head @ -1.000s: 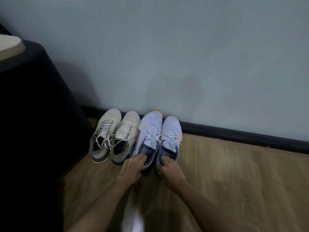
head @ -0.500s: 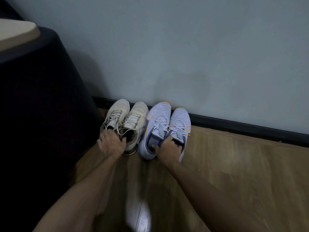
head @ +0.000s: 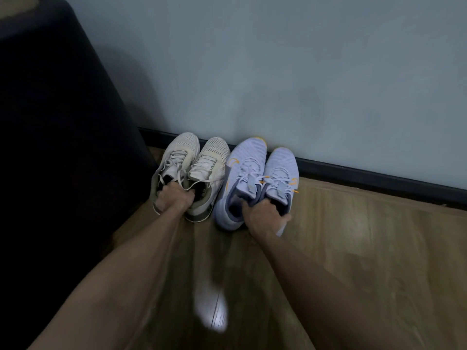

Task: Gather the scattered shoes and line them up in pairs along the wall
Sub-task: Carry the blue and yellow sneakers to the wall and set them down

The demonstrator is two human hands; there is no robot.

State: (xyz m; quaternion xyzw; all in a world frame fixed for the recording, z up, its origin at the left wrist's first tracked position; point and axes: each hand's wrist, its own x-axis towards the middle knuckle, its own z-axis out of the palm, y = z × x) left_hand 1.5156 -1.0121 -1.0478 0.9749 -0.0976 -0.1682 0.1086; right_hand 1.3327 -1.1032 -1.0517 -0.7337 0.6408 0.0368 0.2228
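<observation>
Four shoes: two pairs stood side by side on the floor (head: 353, 248), toes at the skirting (head: 353, 176) under the wall (head: 303, 72).
Cream pair (head: 192, 170): on the left, just beside the dark sofa (head: 63, 147); unmoved since half a second before.
Lilac pair (head: 260, 178): on the right, close to the cream pair, with orange trim.
Left hand (head: 174, 197): fingers curled into the cream pair's heel openings, gripping both shoes; half a second before it had only reached their heels.
Right hand (head: 264, 215): curled round the lilac pair's heels, as before.
A second before: both hands had been on the lilac pair.
</observation>
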